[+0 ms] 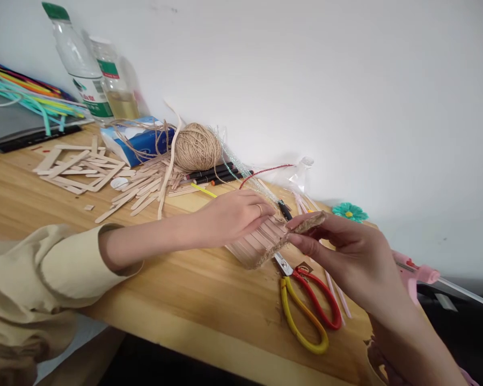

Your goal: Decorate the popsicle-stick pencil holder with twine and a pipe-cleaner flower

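A small panel of craft sticks [261, 240], edged with twine, is held tilted just above the table, near its middle. My left hand [239, 214] is closed on its upper edge, with the fingertips partly hidden. My right hand [346, 252] pinches a braided strip of twine [312, 221] between thumb and fingers at the panel's right corner. Whether the strip is fixed to the panel there I cannot tell. Scissors [306, 300] with one red and one yellow handle lie below the panel, their blades partly covered by it.
Loose craft sticks [140, 187] spread over the table's left side. Behind them stand a twine ball [197, 146], a blue tissue pack [145, 142] and a plastic bottle [82, 69]. Black markers [215, 172] lie nearby. A teal flower [349, 212] and a pink glue gun [416, 274] are at right.
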{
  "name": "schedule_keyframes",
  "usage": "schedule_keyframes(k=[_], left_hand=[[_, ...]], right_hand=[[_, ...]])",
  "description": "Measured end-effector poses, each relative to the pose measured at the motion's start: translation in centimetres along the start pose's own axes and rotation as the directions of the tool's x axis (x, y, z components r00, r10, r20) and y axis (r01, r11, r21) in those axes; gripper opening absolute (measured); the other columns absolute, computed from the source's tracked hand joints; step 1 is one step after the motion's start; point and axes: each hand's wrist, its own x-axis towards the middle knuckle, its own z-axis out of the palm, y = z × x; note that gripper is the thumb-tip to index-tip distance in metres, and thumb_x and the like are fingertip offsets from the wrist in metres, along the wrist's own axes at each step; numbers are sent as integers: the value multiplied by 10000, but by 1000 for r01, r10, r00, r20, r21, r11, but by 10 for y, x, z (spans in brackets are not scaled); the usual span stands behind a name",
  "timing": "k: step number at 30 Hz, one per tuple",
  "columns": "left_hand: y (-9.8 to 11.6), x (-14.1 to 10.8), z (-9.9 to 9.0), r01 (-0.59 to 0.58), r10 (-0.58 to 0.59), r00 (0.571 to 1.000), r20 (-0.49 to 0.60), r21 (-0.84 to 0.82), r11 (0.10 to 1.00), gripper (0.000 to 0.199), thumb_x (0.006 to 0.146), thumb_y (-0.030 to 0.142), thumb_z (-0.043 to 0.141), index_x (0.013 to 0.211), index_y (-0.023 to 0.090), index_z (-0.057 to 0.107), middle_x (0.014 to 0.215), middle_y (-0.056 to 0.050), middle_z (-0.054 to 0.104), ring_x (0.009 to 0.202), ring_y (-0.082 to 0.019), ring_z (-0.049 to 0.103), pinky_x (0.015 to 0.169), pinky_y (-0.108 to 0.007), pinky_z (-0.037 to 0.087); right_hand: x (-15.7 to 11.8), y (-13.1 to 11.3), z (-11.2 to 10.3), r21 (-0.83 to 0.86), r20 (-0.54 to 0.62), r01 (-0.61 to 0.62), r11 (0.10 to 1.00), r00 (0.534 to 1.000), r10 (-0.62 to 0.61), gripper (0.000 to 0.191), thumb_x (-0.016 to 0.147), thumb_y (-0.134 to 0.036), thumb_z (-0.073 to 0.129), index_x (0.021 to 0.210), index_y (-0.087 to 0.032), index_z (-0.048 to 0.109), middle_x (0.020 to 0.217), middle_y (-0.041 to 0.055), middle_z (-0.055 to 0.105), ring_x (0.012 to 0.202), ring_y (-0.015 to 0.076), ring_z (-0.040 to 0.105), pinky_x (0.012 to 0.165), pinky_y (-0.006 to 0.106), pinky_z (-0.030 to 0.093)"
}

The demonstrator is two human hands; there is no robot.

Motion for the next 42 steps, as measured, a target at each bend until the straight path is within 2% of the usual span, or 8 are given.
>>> schedule_keyframes(k=[5, 12, 20, 24, 29, 36, 42], left_hand=[[0, 0, -3, -8, 8, 1000, 27, -10, 1000, 318, 950, 184, 337, 1002, 82, 634, 1025, -122, 697, 981, -192, 631, 906, -330, 490], [1, 0, -2, -17, 18, 999, 41, -17, 1000, 351, 957, 202, 300, 1021, 81, 623, 1030, -123, 694, 975, -203, 635, 890, -351, 503], [5, 3, -4, -45, 45, 999, 3, 10, 999, 309, 945, 168, 334, 984, 88, 630, 1008, -122, 698, 946, -196, 643, 854, -330, 519], [4, 2, -2, -63, 63, 998, -14, 31, 998, 281, 937, 162, 363, 1013, 79, 620, 1029, -126, 699, 963, -199, 638, 869, -332, 517], [2, -1, 0, -52, 52, 999, 4, 42, 998, 258, 930, 161, 378, 1076, 125, 587, 1059, -98, 696, 985, -192, 635, 904, -362, 504], [5, -2, -1, 127, -122, 992, 40, -146, 981, 216, 901, 124, 403, 1054, 166, 548, 1071, -78, 672, 1018, -174, 604, 879, -336, 497], [2, -5, 0, 32, -31, 999, 9, -201, 979, 273, 885, 60, 412, 1095, 199, 518, 1150, -70, 624, 1099, -171, 547, 932, -343, 459]], right_hand=[[3, 9, -3, 158, 3, 0, 987, 1000, -1, 45, 797, -233, 669, 754, -237, 680, 747, -32, 689, 692, 117, 606, 623, 206, 470], [9, 17, -3, 161, 11, 29, 987, 999, -32, 50, 791, -195, 671, 765, -227, 700, 768, -20, 683, 696, 117, 601, 641, 228, 471], [12, 27, 0, 236, -8, -38, 971, 999, 41, 37, 786, -206, 658, 770, -191, 688, 733, 1, 657, 671, 138, 599, 627, 268, 469], [11, 30, 1, 232, -8, -32, 972, 999, 35, 55, 793, -191, 642, 768, -177, 689, 717, 7, 650, 680, 140, 594, 632, 270, 454], [12, 37, 2, 268, 3, -35, 963, 999, 36, 58, 799, -204, 645, 786, -189, 699, 736, 6, 648, 680, 135, 581, 624, 265, 443], [12, 43, 4, 342, 40, -109, 933, 994, 101, 73, 785, -226, 645, 796, -199, 712, 776, 17, 660, 726, 151, 584, 660, 281, 445], [15, 43, 3, 419, 91, -219, 881, 976, 200, 90, 725, -259, 663, 751, -176, 684, 788, 40, 670, 751, 178, 594, 686, 314, 447]])
